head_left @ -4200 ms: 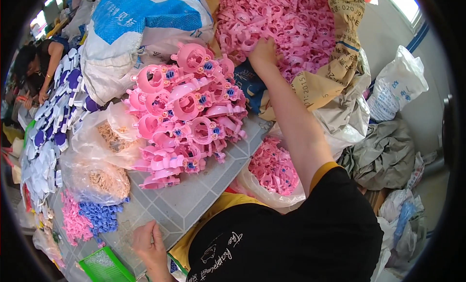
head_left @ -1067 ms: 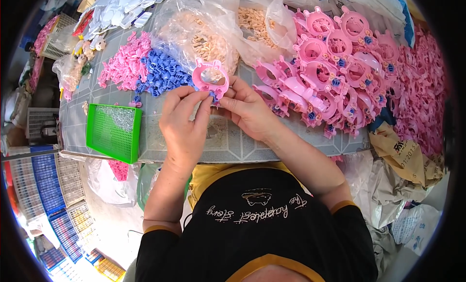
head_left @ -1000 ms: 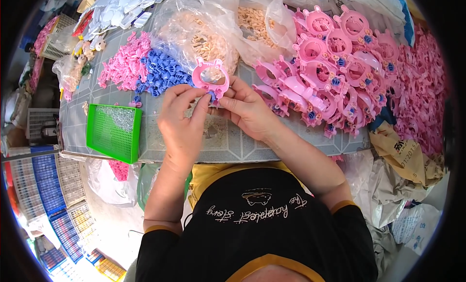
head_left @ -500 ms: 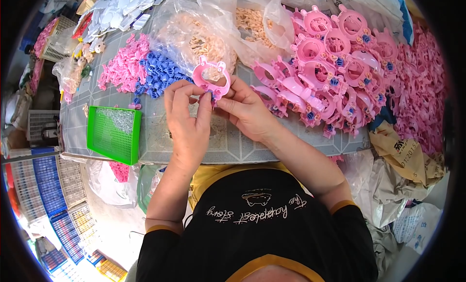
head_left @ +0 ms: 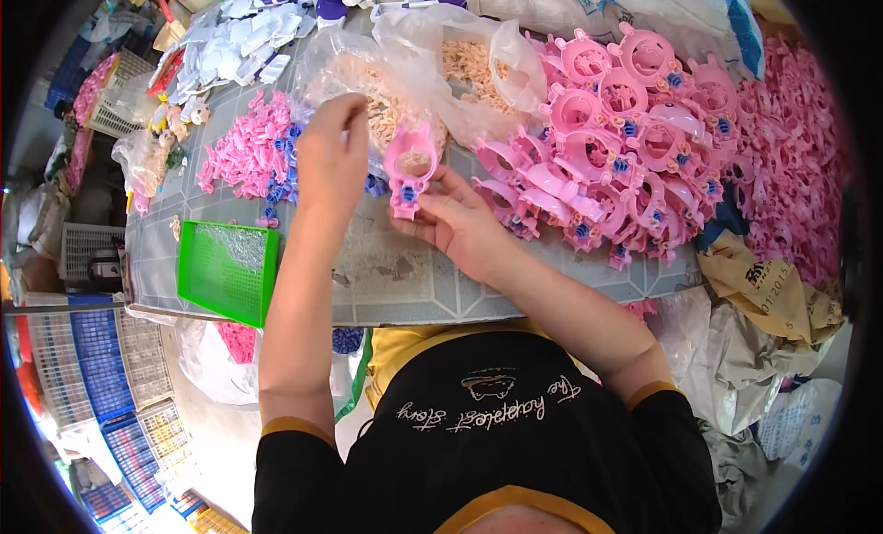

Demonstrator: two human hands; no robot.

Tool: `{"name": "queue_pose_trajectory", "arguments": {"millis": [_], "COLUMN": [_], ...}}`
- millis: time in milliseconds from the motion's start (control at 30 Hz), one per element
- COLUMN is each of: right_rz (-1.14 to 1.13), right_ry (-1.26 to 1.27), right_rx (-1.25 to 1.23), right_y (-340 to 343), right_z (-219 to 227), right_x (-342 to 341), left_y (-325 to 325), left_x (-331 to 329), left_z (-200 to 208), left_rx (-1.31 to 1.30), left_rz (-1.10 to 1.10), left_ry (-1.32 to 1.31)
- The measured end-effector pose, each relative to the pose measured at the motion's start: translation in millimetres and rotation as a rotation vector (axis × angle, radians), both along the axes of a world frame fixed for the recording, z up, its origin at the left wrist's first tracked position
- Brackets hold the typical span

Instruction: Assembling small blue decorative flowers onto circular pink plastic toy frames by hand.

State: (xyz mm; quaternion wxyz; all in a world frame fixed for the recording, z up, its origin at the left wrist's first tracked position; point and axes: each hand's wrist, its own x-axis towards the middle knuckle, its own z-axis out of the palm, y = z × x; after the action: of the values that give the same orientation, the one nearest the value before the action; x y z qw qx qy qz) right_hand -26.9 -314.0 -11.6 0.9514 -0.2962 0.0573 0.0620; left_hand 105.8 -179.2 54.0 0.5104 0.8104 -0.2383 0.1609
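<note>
My right hand (head_left: pixel 463 229) pinches a pink plastic ring-shaped part (head_left: pixel 410 155) by its lower end, where a small blue piece is fitted. Raised over the table, my left hand (head_left: pixel 327 152) is beside the open plastic bag of small peach-coloured pieces (head_left: pixel 382 120). Its fingers are mostly hidden behind the hand and blurred, so their grip does not show. Partly covered by that hand are a heap of blue pieces (head_left: pixel 286 171) and, left of it, a heap of small pink pieces (head_left: pixel 241 152).
At the right lies a large pile of pink ring parts (head_left: pixel 625 138) with blue pieces on them. A green basket (head_left: pixel 274 276) stands at the table's front left. A second bag of peach pieces (head_left: pixel 474 65) and white plastic parts (head_left: pixel 239 37) lie at the back.
My left hand has let go of the pink ring part and moved up and left toward the bag. The part, still in my right hand, now shows its blue piece facing up.
</note>
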Motion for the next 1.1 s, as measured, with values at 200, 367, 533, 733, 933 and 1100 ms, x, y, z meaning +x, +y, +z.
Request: {"name": "queue_pose_trajectory", "arguments": {"millis": [200, 367, 533, 733, 933, 1100], "right_rz": [0.175, 0.176, 0.161, 0.160, 0.129, 0.141], "right_ry": [0.114, 0.144, 0.139, 0.119, 0.006, -0.036], "right_rx": [-0.113, -0.065, 0.007, 0.131, 0.090, 0.068], "right_y": [1, -3, -2, -3, 2, 4], "right_z": [3, 0, 1, -1, -4, -4], "right_x": [-2, -1, -1, 3, 1, 1], "left_y": [-18, -15, 0, 21, 40, 35], "left_x": [66, 67, 46, -19, -67, -79], "left_z": [-39, -43, -35, 5, -1, -15], "left_rx": [0.743, 0.558, 0.354, 0.116, 0.198, 0.225], "left_rz": [-0.082, -0.189, -0.139, -0.056, -0.006, 0.035], "left_ry": [-0.032, 0.141, 0.070, 0.115, 0.055, -0.051]}}
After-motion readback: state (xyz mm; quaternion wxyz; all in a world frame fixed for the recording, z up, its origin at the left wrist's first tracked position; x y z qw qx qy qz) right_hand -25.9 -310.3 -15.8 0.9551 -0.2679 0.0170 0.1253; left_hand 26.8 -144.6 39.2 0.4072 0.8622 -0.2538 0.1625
